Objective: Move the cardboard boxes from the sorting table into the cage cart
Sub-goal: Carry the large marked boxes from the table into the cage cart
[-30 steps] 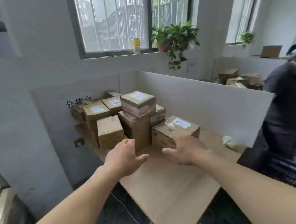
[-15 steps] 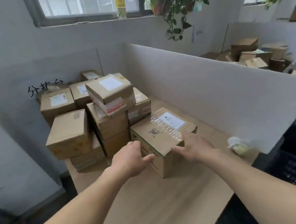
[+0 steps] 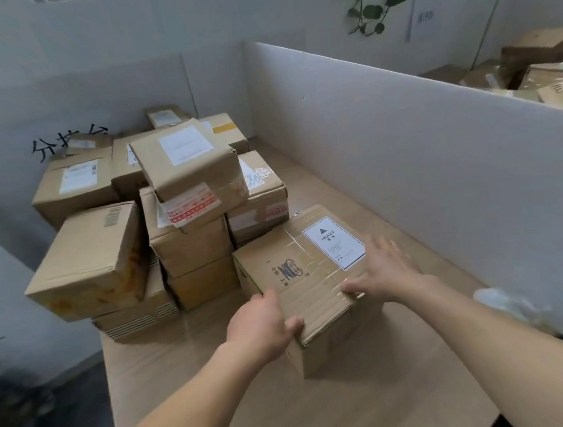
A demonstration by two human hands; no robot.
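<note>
A cardboard box with a white HEAVY label (image 3: 299, 273) stands nearest me on the wooden sorting table (image 3: 191, 366). My left hand (image 3: 261, 325) presses on its near left corner, thumb on the top edge. My right hand (image 3: 382, 272) lies on its right top edge, fingers spread over the label's corner. Behind it, several more cardboard boxes (image 3: 182, 202) are stacked in a pile toward the back left. The cage cart is not in view.
A white partition wall (image 3: 422, 151) runs along the table's right side, another behind the pile. A crumpled plastic bag (image 3: 509, 305) lies at the right. More boxes (image 3: 541, 64) sit beyond the partition. Dark floor lies left of the table.
I have leaned closer over the table. Both hands moved forward from hovering near the labelled box to resting on its left corner and right top edge.
</note>
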